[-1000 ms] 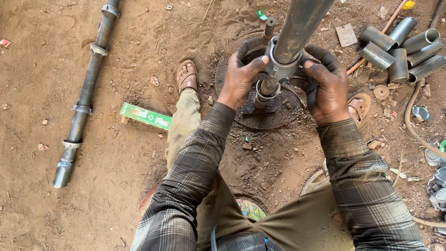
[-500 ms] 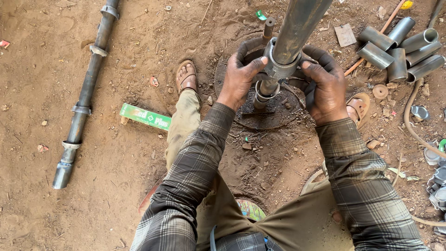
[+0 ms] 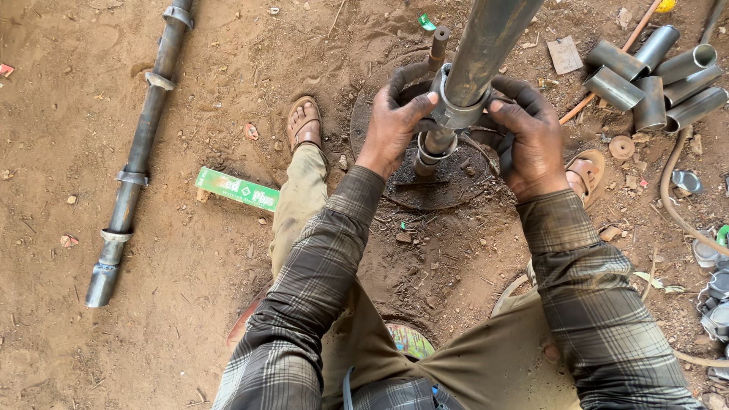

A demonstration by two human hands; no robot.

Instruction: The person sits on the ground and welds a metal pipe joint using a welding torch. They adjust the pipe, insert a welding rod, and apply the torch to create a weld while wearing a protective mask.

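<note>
Honestly not much has shifted in the last second; the left hand [image 3: 395, 121] and right hand [image 3: 531, 140] sit just where they were, fingers of both wrapped around the metal collar [image 3: 456, 114] low on the steel pipe [image 3: 486, 45], so it looks like a steady hold rather than any turning or sliding. The pipe stands nearly upright on the round iron base plate [image 3: 448, 182] on the dirt floor, between the sandalled feet; its long axis runs from the plate up toward the camera, tilting slightly up-right in the view.

Single head-worn view, looking steeply down, close over the forearms; dirt ground [image 3: 152, 326] fills frame
</note>
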